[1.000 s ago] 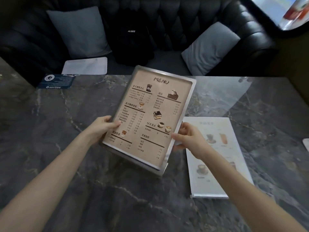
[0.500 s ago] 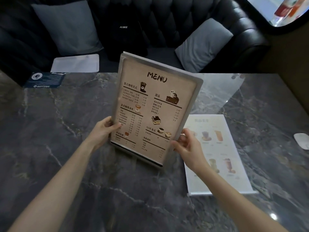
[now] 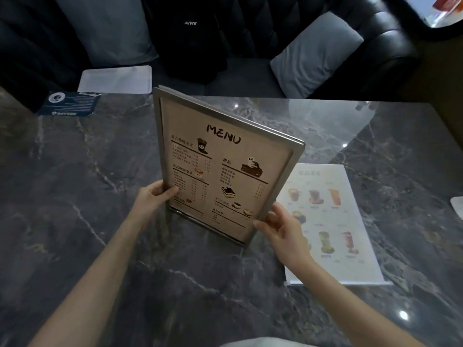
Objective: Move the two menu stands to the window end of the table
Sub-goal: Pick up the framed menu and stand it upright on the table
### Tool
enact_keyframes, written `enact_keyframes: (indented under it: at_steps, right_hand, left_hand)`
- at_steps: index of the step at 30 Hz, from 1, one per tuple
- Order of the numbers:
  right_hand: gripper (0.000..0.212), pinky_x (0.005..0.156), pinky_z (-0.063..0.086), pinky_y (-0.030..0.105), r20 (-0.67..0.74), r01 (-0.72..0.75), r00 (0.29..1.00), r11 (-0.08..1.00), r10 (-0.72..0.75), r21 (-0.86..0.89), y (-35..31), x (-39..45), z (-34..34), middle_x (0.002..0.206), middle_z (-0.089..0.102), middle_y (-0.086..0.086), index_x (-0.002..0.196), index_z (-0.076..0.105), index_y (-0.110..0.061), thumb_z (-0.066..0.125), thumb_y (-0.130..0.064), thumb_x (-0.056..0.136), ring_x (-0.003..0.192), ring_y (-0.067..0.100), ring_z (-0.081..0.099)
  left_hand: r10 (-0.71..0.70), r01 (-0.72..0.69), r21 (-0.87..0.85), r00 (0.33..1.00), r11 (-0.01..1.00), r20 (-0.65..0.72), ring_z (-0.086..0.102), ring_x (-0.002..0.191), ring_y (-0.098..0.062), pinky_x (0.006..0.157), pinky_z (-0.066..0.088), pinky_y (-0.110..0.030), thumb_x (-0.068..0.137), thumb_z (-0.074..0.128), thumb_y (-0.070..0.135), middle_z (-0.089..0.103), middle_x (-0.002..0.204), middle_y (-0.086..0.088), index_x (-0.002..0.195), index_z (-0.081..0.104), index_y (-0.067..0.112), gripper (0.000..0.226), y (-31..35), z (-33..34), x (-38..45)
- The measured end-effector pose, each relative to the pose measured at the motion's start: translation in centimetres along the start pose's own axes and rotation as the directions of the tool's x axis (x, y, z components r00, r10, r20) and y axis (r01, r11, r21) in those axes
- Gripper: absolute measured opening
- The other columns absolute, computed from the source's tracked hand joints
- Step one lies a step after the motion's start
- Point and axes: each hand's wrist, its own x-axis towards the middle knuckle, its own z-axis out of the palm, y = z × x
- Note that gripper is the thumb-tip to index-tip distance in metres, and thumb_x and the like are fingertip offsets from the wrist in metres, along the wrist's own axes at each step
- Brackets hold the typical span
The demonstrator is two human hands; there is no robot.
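A brown menu stand [image 3: 220, 156] in a silver frame, headed "MENU", stands nearly upright in the middle of the dark marble table [image 3: 75, 196]. My left hand [image 3: 152, 199] grips its lower left edge and my right hand [image 3: 280, 229] holds its lower right edge. Whether its base touches the table is unclear. A second menu stand [image 3: 333, 216], white with drink pictures, lies flat on the table to the right, partly behind my right hand.
A dark blue card [image 3: 69, 103] lies at the table's far left edge. A white object [image 3: 457, 205] sits at the right edge. Behind the table is a black sofa [image 3: 375, 36] with grey cushions [image 3: 318, 51], a black bag [image 3: 190, 38] and a white mat [image 3: 116, 80].
Both hands have tilted the brown menu stand up from a leaning position to nearly upright. The white menu stand has stayed where it was.
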Motion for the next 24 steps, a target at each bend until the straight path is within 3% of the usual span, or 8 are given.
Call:
enact_keyframes:
  at_steps: [6,10,13,16,19,21,24]
  right_hand:
    - [0.033,0.071,0.05,0.007,-0.001,0.007,1.0,0.999,-0.007,-0.05,0.3,-0.1,0.0,0.086,0.065,-0.013,0.086,0.05,-0.035,0.061,-0.004,0.085,0.078,-0.008,0.062]
    - [0.024,0.088,0.054,0.025,0.021,-0.002,1.0,0.998,0.003,-0.058,0.5,-0.1,0.0,0.109,0.068,0.0,0.099,0.053,-0.024,0.06,-0.005,0.086,0.101,0.013,0.065]
    - [0.026,0.09,0.054,0.024,0.049,0.012,0.999,0.996,-0.007,-0.089,0.4,0.0,-0.2,0.11,0.067,-0.002,0.109,0.056,-0.015,0.059,-0.005,0.086,0.103,0.012,0.064]
    - [0.03,0.091,0.052,0.026,0.101,0.048,0.994,0.98,-0.029,-0.191,0.2,0.1,-0.5,0.116,0.067,0.003,0.118,0.052,-0.011,0.056,-0.008,0.088,0.106,0.015,0.063]
    - [0.029,0.088,0.053,0.038,0.165,0.074,0.986,0.923,-0.012,-0.378,0.1,0.4,-0.7,0.119,0.067,0.009,0.118,0.048,-0.007,0.052,-0.017,0.091,0.107,0.025,0.063]
    - [0.029,0.083,0.053,0.042,0.212,0.106,0.977,0.866,0.0,-0.489,-0.5,0.7,-1.0,0.114,0.068,0.014,0.115,0.047,-0.004,0.051,-0.02,0.092,0.102,0.031,0.064]
    - [0.025,0.075,0.048,0.034,0.309,0.171,0.95,0.755,0.044,-0.633,-1.4,1.0,-2.2,0.11,0.067,0.017,0.112,0.049,-0.002,0.048,-0.019,0.093,0.101,0.035,0.061]
  left_hand:
    - [0.014,-0.014,0.023,1.0,1.0,0.009,0.065,0.073,0.014,0.062,0.049,-0.002,0.086,0.059,0.006,0.07,0.07,0.032,0.088,0.062,0.029,0.024,-0.2,-0.1,-0.2]
    - [0.033,-0.033,0.031,0.999,0.999,0.009,0.065,0.074,0.014,0.064,0.05,-0.003,0.086,0.059,0.003,0.07,0.071,0.032,0.094,0.062,0.025,0.024,-0.2,-0.1,-0.5]
    - [0.031,-0.032,0.043,0.999,0.999,0.016,0.064,0.073,0.015,0.065,0.05,-0.003,0.086,0.058,0.003,0.069,0.069,0.033,0.106,0.059,0.021,0.026,0.0,-0.1,-0.8]
    - [0.029,-0.033,0.108,0.999,0.994,0.039,0.065,0.079,0.012,0.071,0.052,-0.008,0.086,0.059,0.006,0.07,0.073,0.032,0.103,0.06,0.027,0.027,0.3,-0.1,-1.1]
    - [0.02,-0.024,0.143,0.999,0.99,0.024,0.06,0.102,-0.009,0.083,0.047,-0.014,0.09,0.055,0.014,0.068,0.103,0.012,0.12,0.056,0.014,0.03,0.8,0.7,-2.1]
    - [0.026,-0.012,0.214,0.998,0.977,-0.059,0.053,0.117,-0.02,0.095,0.041,-0.027,0.093,0.05,0.024,0.059,0.124,-0.004,0.128,0.049,0.01,0.038,1.0,1.7,-2.9]
    - [0.161,-0.079,0.385,0.969,0.919,-0.186,0.048,0.124,-0.024,0.104,0.036,-0.034,0.094,0.046,0.027,0.052,0.133,-0.008,0.133,0.042,0.008,0.044,1.4,3.9,-5.2]
